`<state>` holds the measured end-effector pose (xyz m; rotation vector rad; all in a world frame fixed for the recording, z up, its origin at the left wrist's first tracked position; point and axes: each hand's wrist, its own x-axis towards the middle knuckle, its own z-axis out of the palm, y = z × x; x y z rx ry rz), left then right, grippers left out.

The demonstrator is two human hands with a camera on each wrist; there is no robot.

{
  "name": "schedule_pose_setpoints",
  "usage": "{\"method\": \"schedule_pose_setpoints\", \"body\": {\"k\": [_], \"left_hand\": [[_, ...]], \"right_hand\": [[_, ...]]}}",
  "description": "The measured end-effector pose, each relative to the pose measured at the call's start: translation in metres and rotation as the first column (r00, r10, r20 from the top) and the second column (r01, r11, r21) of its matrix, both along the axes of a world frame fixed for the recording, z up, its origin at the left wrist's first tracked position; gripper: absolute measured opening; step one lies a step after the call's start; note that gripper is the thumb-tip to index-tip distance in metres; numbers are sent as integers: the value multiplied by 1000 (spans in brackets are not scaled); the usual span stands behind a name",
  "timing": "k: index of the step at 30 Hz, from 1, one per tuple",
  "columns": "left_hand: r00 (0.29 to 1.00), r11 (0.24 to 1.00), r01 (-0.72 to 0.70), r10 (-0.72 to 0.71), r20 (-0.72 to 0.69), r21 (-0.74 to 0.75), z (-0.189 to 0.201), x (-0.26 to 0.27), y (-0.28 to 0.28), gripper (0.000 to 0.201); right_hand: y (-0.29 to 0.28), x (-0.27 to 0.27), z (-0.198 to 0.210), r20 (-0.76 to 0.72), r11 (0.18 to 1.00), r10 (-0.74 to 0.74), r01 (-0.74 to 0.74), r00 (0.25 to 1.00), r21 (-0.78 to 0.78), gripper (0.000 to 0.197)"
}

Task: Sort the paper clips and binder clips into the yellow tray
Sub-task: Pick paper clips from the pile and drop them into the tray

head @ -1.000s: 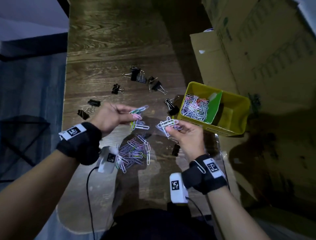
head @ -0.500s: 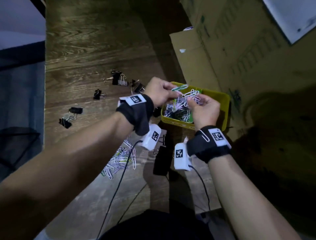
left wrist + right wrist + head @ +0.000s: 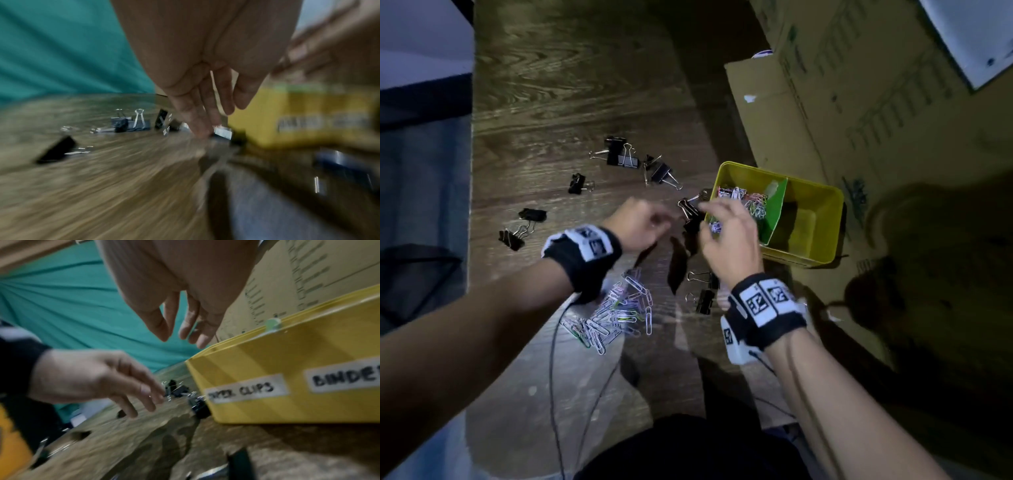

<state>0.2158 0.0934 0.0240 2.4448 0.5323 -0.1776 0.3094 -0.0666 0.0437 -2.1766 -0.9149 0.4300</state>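
The yellow tray [image 3: 822, 219] stands at the right, split by a green divider [image 3: 774, 209]; coloured paper clips [image 3: 743, 202] fill its left compartment, labelled for paper clips [image 3: 244, 391]. My right hand [image 3: 726, 233] hovers empty over the tray's near-left corner, fingers relaxed [image 3: 179, 335]. Just left of the tray, my left hand [image 3: 643, 222] is low over the table, fingers straight and empty [image 3: 216, 113]. A binder clip [image 3: 691, 209] lies between the hands, against the tray. A loose pile of paper clips [image 3: 616, 311] lies under my left wrist.
Black binder clips are scattered on the wooden table: a group at the back [image 3: 619, 154], two at the left [image 3: 512, 238], two by my right wrist [image 3: 703, 298]. Cardboard boxes [image 3: 859, 102] rise behind and right of the tray. Cables [image 3: 554, 377] trail toward me.
Both hands held bunches of paper clips over the tray half a second ago. Those clips are now in the tray, and both hands have drawn back empty, the left toward the table.
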Motion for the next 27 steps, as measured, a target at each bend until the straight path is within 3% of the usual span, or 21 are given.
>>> {"method": "schedule_pose_setpoints", "body": {"k": [3,5,8,10,12,14,16,18,22,27], "left_hand": [[961,970,234,-220,-167,70,-42,-61,-3,51],[907,940,331,-292,-302,85,-62,-98,-11,65],[893,917,374,-316,-321,139,-72,-142,-23,70],[911,900,382,-330,-246,210,-72,-164,-30,65],[947,916,307,-269,-175,258,-73,-183,-33,64],[984,966,85,-43,-172,245,-65,-197,-37,74],[958,957,-148,202,-206,250,-57,-205,-45,90],[911,938,-279,327,-253,208,-53,-205,-56,97],[873,915,-384,403,-276,121,-58,-187,-70,81],[875,883,-469,466,-128,8,-66,-171,-68,47]], "right_hand": [[-3,-40,-8,-4,982,181,-180,984,63,24],[-6,-66,-23,-76,948,316,-318,946,-23,28],[-16,-101,-52,-197,833,438,-478,877,-277,61],[-22,-119,-64,-168,750,469,-491,867,-443,82],[-23,-132,-67,-123,726,464,-456,877,-515,97],[-18,-141,-66,-131,715,436,-432,890,-551,110],[-10,-147,-65,-125,696,423,-410,897,-590,118],[-1,-151,-61,-80,664,470,-411,879,-625,119],[15,-158,-62,-85,613,546,-467,833,-637,100],[22,-156,-75,-131,684,491,-474,861,-554,52]]}}
